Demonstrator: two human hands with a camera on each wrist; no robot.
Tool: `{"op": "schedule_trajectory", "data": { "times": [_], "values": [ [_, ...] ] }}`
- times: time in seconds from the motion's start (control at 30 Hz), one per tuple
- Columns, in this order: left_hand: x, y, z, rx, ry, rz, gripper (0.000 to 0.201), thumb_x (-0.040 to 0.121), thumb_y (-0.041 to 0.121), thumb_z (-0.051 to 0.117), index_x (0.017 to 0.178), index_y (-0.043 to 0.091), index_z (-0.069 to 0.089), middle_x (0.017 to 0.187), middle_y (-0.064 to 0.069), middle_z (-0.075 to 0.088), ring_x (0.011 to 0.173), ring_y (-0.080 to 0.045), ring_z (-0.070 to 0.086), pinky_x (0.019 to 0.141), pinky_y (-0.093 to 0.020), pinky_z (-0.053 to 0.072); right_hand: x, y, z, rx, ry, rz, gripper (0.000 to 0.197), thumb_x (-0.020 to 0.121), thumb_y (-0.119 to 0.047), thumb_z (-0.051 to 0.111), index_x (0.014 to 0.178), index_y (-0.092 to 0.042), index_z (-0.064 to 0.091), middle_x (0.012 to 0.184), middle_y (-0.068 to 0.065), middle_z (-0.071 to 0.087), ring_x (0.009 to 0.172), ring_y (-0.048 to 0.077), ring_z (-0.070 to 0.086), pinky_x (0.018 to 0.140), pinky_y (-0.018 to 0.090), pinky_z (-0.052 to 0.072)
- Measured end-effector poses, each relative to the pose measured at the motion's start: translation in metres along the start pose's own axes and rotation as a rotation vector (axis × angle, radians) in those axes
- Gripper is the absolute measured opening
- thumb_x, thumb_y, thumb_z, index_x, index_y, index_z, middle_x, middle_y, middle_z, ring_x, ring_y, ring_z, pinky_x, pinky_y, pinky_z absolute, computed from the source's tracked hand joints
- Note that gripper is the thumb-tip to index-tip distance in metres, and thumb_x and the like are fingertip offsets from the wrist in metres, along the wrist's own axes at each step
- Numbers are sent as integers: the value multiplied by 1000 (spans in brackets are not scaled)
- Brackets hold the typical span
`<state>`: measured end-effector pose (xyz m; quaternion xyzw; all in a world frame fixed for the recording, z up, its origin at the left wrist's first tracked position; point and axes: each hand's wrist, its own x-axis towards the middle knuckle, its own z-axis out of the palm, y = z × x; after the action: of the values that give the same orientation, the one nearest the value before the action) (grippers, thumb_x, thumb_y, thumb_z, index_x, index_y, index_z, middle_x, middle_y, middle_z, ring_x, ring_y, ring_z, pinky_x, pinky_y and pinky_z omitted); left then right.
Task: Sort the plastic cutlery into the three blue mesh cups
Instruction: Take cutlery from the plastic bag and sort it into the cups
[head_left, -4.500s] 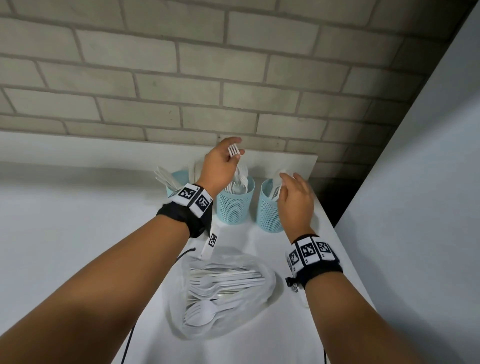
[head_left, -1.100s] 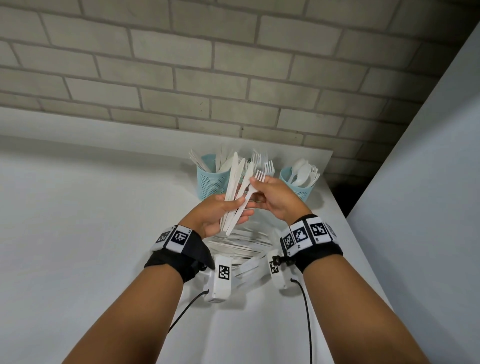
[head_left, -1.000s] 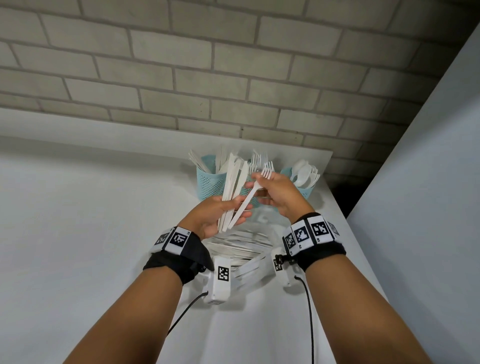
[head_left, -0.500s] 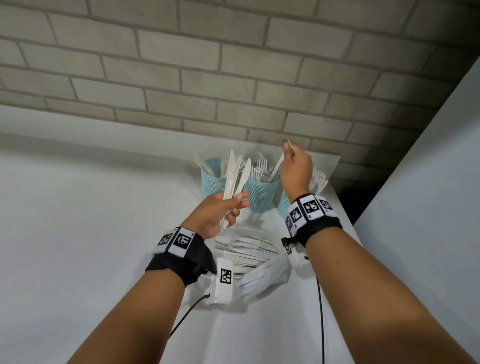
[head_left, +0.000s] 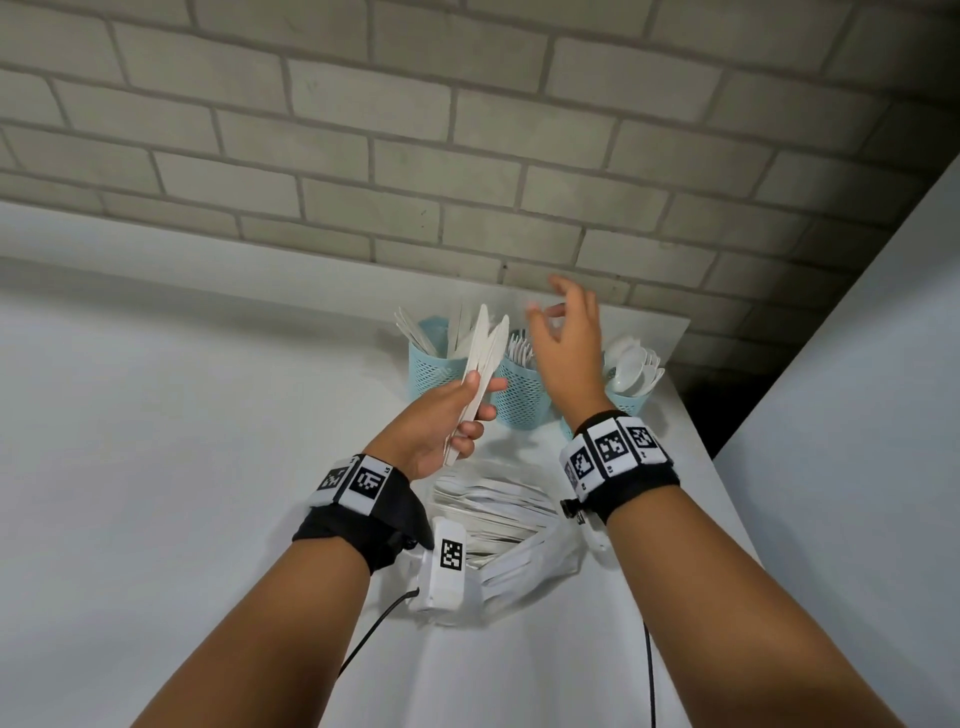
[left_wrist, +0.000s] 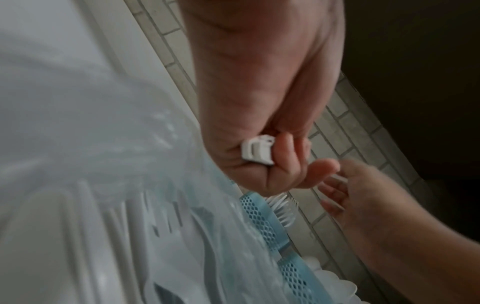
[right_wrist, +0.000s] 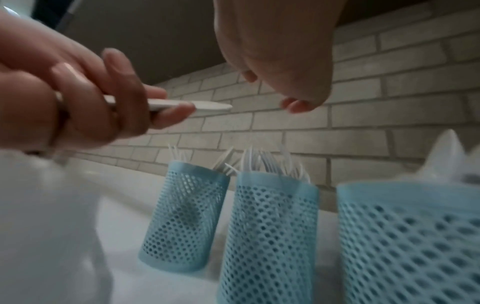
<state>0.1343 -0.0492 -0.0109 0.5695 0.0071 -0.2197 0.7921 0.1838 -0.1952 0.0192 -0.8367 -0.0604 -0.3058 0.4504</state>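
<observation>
I have a small bundle of white plastic knives (head_left: 480, 364) pinched in my left hand (head_left: 441, 423), thumb on top and fingers curled beneath the handles, blades fanned up and away in front of the knife cup (head_left: 431, 358), the leftmost of the three blue mesh cups standing in a row at the far edge of the tabletop (head_left: 208, 467). The fork cup (head_left: 519, 397) sits in the middle with tines up, and the spoon cup (head_left: 631, 400) is on the right, partly behind my right wrist. My right hand (head_left: 566, 353) hovers above the fork cup, its fingers spread loosely and holding nothing as far as I can tell, though the fingertips are motion-blurred in the head view. The step now, as I judge it, is getting these knives into the left cup. I would square the bundle first so the handle ends line up, then tip it handles-down and lower it straight over the rim, since that cup already holds knives leaning outward that could catch a fanned blade or tip the light cup. The free right hand could steady the cup wall or draw one knife at a time. Nearer me lies the clear plastic bag (head_left: 498, 519) with more unsorted cutlery inside, so plenty of the sort remains.
</observation>
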Motion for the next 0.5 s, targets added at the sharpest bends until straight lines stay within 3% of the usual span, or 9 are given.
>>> {"op": "schedule_trajectory", "data": {
  "times": [0.07, 0.2, 0.23, 0.3, 0.33, 0.43, 0.5],
  "values": [
    [0, 0, 1, -12, -9, -1, 30, 100, 36, 35, 105, 22, 61, 74, 2, 48, 48, -1, 34, 40, -10, 27, -3, -11, 4, 80, -89, 75, 53, 91, -30, 58, 137, -14, 37, 124, 4, 48, 101, 14, 52, 85, 27, 46],
    [-2, 2, 4, -11, -19, 28, 27, 99, 35, 40, 106, 19, 61, 79, 0, 56, 47, -2, 43, 41, -9, 34, -1, -21, 12, 187, -240, 324, 65, 89, -35, 61, 141, -16, 26, 115, 9, 57, 100, 21, 60, 81, 32, 52],
    [-2, 3, 4, -7, -22, 34, 27, 98, 35, 41, 106, 18, 61, 79, -1, 58, 47, -2, 45, 40, -9, 35, -1, -22, 14, 276, -332, 406, 56, 90, -33, 60, 135, -16, 32, 117, 14, 59, 99, 24, 63, 74, 32, 55],
    [-3, 3, 5, -1, -16, 38, 30, 98, 37, 41, 104, 17, 63, 76, 0, 61, 46, -2, 47, 41, -10, 37, -4, -26, 14, 545, -498, 551, 26, 95, -23, 53, 116, -12, 42, 104, 17, 65, 88, 24, 68, 60, 29, 58],
    [-3, 3, 5, 10, -9, 37, 34, 97, 39, 40, 102, 16, 63, 74, 0, 61, 46, -3, 48, 41, -10, 38, -5, -29, 13, 654, -529, 604, 17, 97, -17, 48, 111, -9, 44, 96, 15, 66, 87, 25, 68, 61, 30, 58],
    [-3, 0, 2, 91, 14, 28, 43, 97, 45, 35, 97, 12, 63, 67, 2, 54, 47, -3, 45, 41, -11, 35, 0, -34, 11, 822, -412, 701, 13, 100, -7, 39, 110, -1, 44, 86, 14, 63, 108, 39, 60, 76, 39, 55],
    [-2, -1, 0, 104, 17, 14, 43, 98, 44, 34, 98, 11, 62, 64, 5, 45, 46, -2, 35, 40, -10, 27, 5, -34, 12, 861, -322, 723, 27, 100, -7, 40, 125, -1, 36, 86, 15, 61, 99, 39, 63, 71, 41, 56]
  ]
}}
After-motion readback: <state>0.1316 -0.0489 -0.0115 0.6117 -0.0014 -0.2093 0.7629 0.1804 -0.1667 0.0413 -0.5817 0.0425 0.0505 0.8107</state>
